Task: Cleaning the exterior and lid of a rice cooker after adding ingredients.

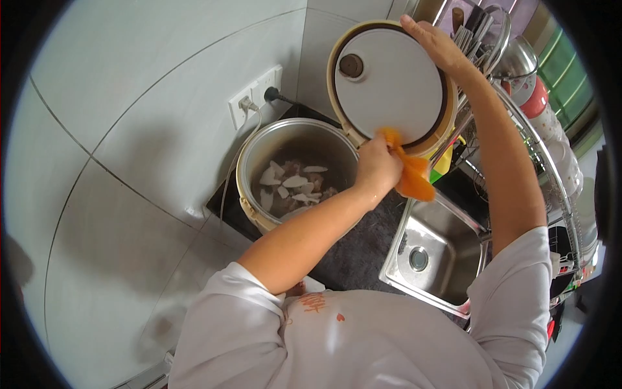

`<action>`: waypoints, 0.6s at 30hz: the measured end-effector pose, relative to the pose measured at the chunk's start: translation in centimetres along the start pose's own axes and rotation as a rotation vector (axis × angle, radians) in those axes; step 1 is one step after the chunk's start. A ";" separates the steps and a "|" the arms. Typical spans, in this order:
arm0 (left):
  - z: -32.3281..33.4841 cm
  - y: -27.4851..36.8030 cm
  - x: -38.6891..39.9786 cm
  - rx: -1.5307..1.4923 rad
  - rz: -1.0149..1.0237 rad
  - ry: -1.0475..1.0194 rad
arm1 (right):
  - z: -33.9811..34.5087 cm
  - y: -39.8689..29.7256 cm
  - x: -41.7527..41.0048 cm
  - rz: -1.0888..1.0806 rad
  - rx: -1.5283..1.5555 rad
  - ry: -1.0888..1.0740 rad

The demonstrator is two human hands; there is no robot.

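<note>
My left hand [380,164] grips an orange cloth [417,177] against the lower edge of the lid, and the cloth hangs down to the right. The round lid [388,92] of an electric cooker stands raised, its pale inner plate facing me, with a brown vent plug [351,65] at the upper left. My right hand [435,46] holds the lid's upper right rim. Left of the lid sits the cooker's metal inner pot [260,141]. In it lie white slices [295,182] and brownish chunks, possibly meat, in liquid. My left forearm hides part of the cooker's front.
A steel sink [447,243] is set into the dark countertop [359,248]. Along the right runs a wire dish rack [539,141] with bowls and utensils. Wall sockets [252,97] with plugged-in cords are behind the cooker, beside the tiled wall [146,97].
</note>
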State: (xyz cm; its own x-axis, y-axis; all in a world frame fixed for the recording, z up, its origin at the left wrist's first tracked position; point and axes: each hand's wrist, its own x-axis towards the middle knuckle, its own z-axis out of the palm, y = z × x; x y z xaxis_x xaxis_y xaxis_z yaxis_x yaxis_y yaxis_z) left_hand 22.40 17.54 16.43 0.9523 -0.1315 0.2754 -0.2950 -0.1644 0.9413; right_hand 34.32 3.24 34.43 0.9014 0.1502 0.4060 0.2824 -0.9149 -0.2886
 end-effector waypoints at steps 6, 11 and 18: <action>-1.5 1.1 -6.8 -0.258 0.134 -0.175 | -0.6 -5.7 -7.4 -0.337 -0.204 0.476; -4.3 -0.5 -9.4 -0.823 -0.297 -0.199 | 4.8 -6.9 -22.8 -0.354 0.399 -0.064; -11.2 -2.0 -12.3 -0.274 0.040 -0.222 | 12.1 -6.8 -28.5 0.114 0.545 0.063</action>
State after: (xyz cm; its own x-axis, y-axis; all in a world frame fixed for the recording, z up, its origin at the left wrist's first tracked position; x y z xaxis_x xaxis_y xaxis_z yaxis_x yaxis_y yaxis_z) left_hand 12.13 30.39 13.38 0.8915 -0.3464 0.2920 -0.2707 0.1096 0.9564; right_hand 10.65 9.71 14.31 0.9195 0.0240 0.3923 0.3284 -0.5953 -0.7333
